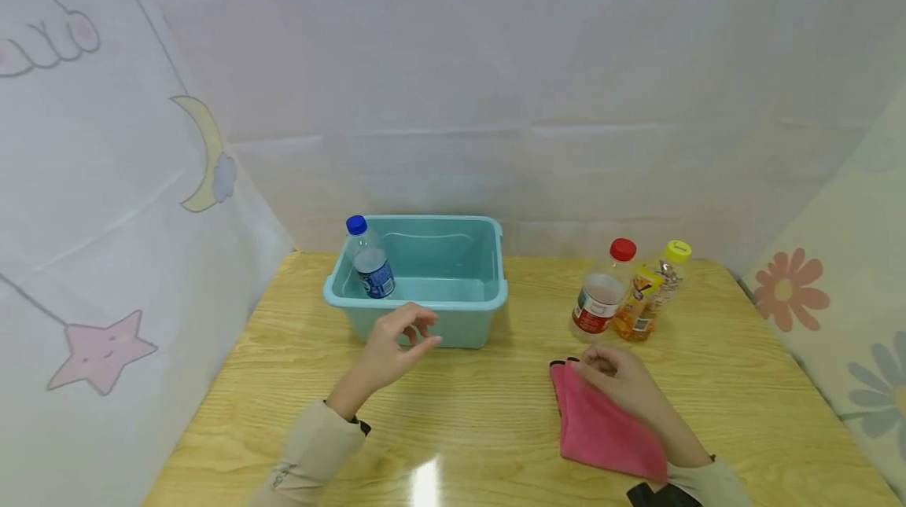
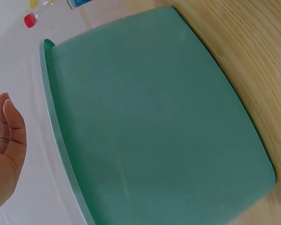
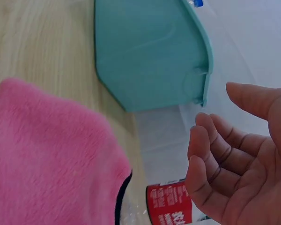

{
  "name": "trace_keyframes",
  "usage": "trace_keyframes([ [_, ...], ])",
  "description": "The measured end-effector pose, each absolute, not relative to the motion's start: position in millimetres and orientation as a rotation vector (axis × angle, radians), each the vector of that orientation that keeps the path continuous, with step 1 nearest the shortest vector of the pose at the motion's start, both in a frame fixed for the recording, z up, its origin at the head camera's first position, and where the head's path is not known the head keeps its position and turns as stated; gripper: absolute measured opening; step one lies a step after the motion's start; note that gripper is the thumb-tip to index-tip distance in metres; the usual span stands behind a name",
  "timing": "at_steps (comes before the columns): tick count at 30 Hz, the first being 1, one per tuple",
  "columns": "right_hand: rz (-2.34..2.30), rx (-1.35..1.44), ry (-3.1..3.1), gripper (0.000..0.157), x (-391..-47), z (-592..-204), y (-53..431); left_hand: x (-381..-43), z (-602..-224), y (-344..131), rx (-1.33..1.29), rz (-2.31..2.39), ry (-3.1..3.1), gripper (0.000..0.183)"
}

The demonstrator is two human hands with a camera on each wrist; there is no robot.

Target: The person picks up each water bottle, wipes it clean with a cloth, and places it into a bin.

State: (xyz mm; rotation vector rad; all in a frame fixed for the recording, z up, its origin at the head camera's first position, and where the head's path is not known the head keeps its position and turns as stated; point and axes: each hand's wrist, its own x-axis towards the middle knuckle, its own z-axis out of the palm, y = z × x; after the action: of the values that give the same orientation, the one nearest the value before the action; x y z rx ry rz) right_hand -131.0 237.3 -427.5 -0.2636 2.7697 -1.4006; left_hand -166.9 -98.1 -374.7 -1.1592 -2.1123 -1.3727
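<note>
My left hand hovers by the front wall of a teal plastic bin, its fingers loosely bent and holding nothing. Inside the bin, at its left end, leans a clear bottle with a blue cap and blue label. My right hand is over a pink cloth with dark edging; in the right wrist view its thumb stands apart from the bent fingers, with nothing between them. Just beyond that hand stands a red-capped bottle with a red and white label.
Right of the red-capped bottle is a yellow-capped bottle, orange toward its base. Everything rests on a light wooden table. Pale printed sheets hang behind the table and along both sides.
</note>
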Motion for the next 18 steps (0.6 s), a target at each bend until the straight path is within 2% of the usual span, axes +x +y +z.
trace_keyframes([
  [7, -1.202, -0.28, 2.855, 0.017, -126, -445, 251, -169, -382, -82, -1.188, -1.465, -2.121, 0.025],
  [13, -0.955, -0.164, 2.905, 0.032, -121, -458, 260, -172, -387, -69, -1.23, -1.502, -2.164, 0.024],
  [18, -0.812, -0.179, 2.91, 0.045, -121, -468, 266, -184, -407, -56, -1.271, -1.537, -2.197, 0.026],
])
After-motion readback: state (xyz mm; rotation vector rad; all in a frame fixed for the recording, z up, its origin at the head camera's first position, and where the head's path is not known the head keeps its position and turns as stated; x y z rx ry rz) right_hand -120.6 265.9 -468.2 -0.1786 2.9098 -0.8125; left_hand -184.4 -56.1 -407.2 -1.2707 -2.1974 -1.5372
